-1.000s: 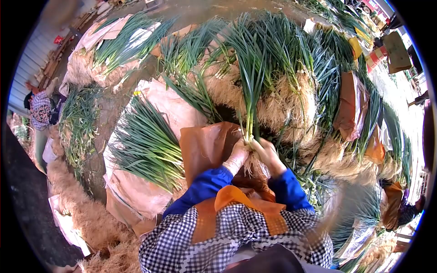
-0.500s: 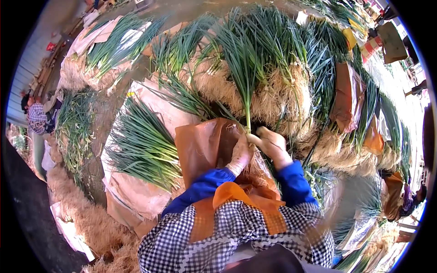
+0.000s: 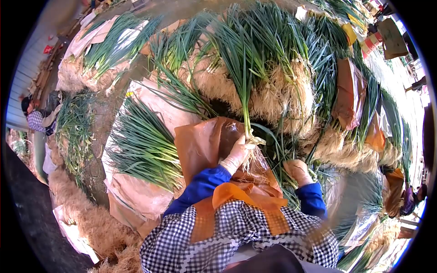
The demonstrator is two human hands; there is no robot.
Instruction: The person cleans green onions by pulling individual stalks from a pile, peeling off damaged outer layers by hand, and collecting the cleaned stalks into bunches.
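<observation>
Beside pink sheeting [image 3: 175,120] at 10 o'clock: pinching leafy stalk [image 3: 246,117] near base in left hand [image 3: 236,154], presumably keeping leaves [image 3: 241,77] clear; lowering right hand [image 3: 297,172] at 4, not showing whether gripping

a green onion [image 3: 246,109] was held with leaves [image 3: 243,82] outward, its stem pale near the base, loose skin [image 3: 258,141] jutted sideways, stringy roots [image 3: 247,161] hung below
</observation>
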